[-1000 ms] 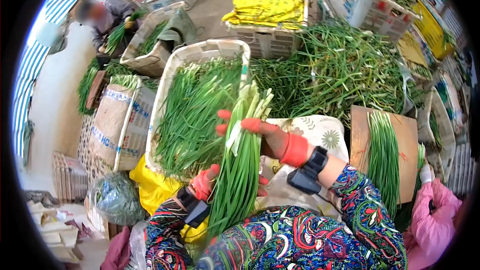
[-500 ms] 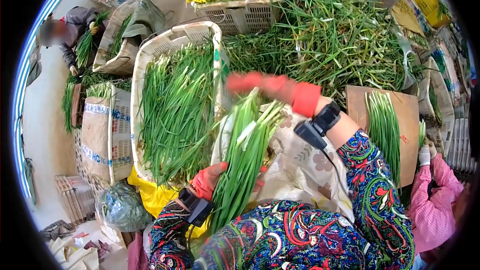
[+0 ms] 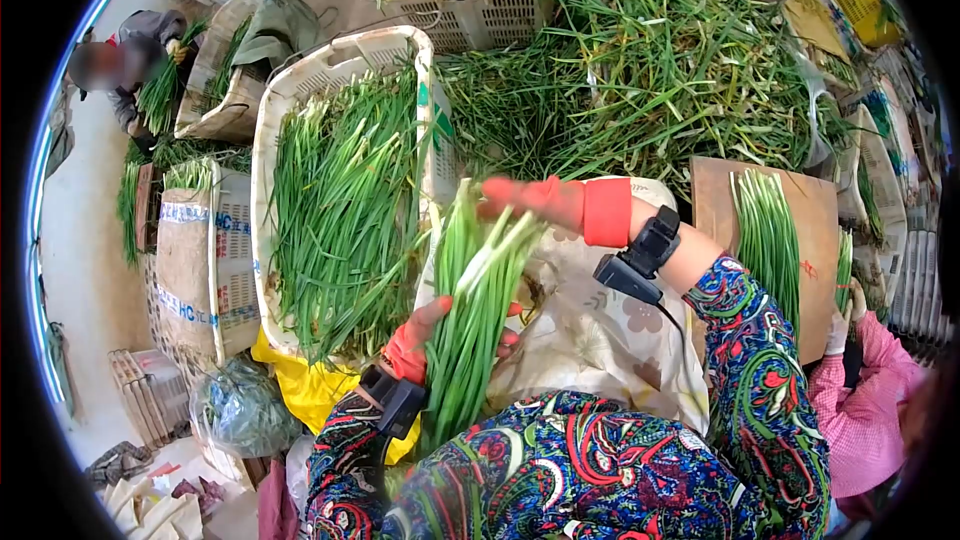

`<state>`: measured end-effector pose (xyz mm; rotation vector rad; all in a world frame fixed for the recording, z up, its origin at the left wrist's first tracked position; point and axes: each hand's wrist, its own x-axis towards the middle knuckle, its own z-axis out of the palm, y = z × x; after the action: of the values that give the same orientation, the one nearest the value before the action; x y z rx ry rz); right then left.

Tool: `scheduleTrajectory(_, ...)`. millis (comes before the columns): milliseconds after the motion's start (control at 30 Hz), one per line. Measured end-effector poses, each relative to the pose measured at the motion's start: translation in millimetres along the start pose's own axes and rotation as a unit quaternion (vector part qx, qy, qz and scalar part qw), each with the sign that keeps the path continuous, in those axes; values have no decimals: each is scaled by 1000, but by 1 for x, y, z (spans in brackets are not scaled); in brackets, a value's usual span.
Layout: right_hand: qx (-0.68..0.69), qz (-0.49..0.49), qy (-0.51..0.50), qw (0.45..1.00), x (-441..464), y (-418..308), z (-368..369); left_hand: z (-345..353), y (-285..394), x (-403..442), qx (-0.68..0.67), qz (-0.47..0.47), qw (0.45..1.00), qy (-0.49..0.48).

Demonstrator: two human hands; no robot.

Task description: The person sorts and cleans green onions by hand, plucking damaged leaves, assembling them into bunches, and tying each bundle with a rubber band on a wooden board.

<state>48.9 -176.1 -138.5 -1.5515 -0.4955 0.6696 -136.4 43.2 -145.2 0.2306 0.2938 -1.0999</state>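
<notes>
A bunch of garlic chives [image 3: 470, 325] stands on a slant in front of my chest, pale stem ends up and green leaves down. My left hand [image 3: 420, 338], in a red glove, is wrapped round its middle, with fingertips showing on the far side. At the top, my right hand [image 3: 545, 202], also red-gloved, is at the pale stem ends; its fingers are blurred, so I cannot make out whether they grip any stems. Just left of the bunch, a white plastic crate [image 3: 268, 190] holds many more chives [image 3: 345, 210].
A heap of loose chives [image 3: 670, 60] lies ahead. On the right, a brown board [image 3: 715, 220] bears a neat bunch [image 3: 768, 240], beside a person in a pink checked sleeve [image 3: 835, 395]. Another person [image 3: 140, 45] handles chives at far left. Flowered cloth [image 3: 610, 340] lies before me.
My right hand has drawn back slightly to the right and down at the stem ends. The bunch stands a little more upright in my left hand, and the view has shifted slightly.
</notes>
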Motion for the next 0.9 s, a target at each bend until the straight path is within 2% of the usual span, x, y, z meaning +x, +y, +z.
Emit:
scheduleTrajectory(33, -23, -10, 10, 1000, -8, -2, 3, 0, -1, 0, 7, -2, 1000, 6)
scheduleTrajectory(100, -70, -30, 23, 997, -21, -7, 7, 7, -8, -2, 35, 71, 996, 43)
scheduleTrajectory(167, 157, 42, 174, 971, -18, -15, -10, 8, -2, -8, 57, 129, 989, 49)
scheduleTrajectory(233, 232, 157, 16, 960, -32, 5, -16, 21, 11, -15, 89, 195, 973, 83)
scheduleTrajectory(267, 218, 164, -75, 959, -45, -4, 6, 33, 20, -18, 91, 221, 965, 112)
scheduleTrajectory(300, 293, 188, -128, 929, -55, 14, 27, 44, 31, -20, 94, 246, 955, 140)
scheduleTrajectory(333, 207, 244, -171, 932, -63, -11, 49, 57, 40, -18, 115, 267, 944, 153)
scheduleTrajectory(367, 243, 159, -192, 937, -64, -23, 76, 71, 49, -14, 138, 287, 934, 164)
scheduleTrajectory(400, 276, 71, -211, 935, -61, -32, 100, 81, 59, -10, 124, 269, 944, 144)
scheduleTrajectory(433, 313, 95, -185, 927, -52, -27, 113, 83, 69, 1, 137, 303, 931, 148)
scheduleTrajectory(467, 359, 119, -155, 913, -46, -37, 121, 92, 77, 4, 256, 328, 889, 191)
scheduleTrajectory(500, 398, 99, -108, 906, -38, -41, 128, 102, 83, 6, 370, 348, 830, 230)
scheduleTrajectory(533, 418, 79, -73, 902, -33, -41, 131, 110, 86, -3, 539, 344, 730, 242)
scheduleTrajectory(567, 436, 58, -39, 897, -29, -43, 131, 117, 88, -11, 679, 345, 594, 260)
scheduleTrajectory(633, 497, 28, 19, 867, -29, -54, 125, 111, 97, -15, 752, 319, 518, 254)
scheduleTrajectory(667, 526, 13, 45, 849, -30, -58, 121, 103, 98, -11, 679, 297, 637, 211)
scheduleTrajectory(700, 532, 13, 68, 844, -31, -61, 117, 86, 87, -13, 651, 295, 677, 174)
scheduleTrajectory(733, 539, 11, 91, 837, -32, -64, 111, 74, 78, -15, 709, 291, 611, 196)
scheduleTrajectory(767, 547, 8, 116, 829, -32, -65, 106, 80, 55, -17, 632, 252, 712, 173)
scheduleTrajectory(800, 549, -2, 127, 826, -31, -64, 104, 91, 37, -18, 624, 188, 730, 206)
scheduleTrajectory(833, 548, -1, 152, 823, -31, -59, 104, 83, 22, -9, 631, 227, 712, 210)
scheduleTrajectory(867, 548, 4, 141, 824, -30, -49, 106, 63, 14, 3, 555, 269, 755, 221)
scheduleTrajectory(900, 546, 10, 127, 828, -30, -43, 108, 61, 8, 10, 558, 296, 739, 234)
